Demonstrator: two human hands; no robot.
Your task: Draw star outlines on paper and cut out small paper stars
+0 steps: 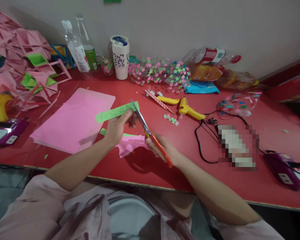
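My left hand pinches one end of a green paper strip and holds it above the red table. My right hand grips red-handled scissors, whose blades reach up to the strip's right end. Under both hands lie a crumpled pink paper scrap and a green offcut.
A stack of pink sheets lies to the left, folded pink and green paper shapes behind it. Bottles, a white cup, paper stars, a yellow glue gun with black cord, and purple devices sit around.
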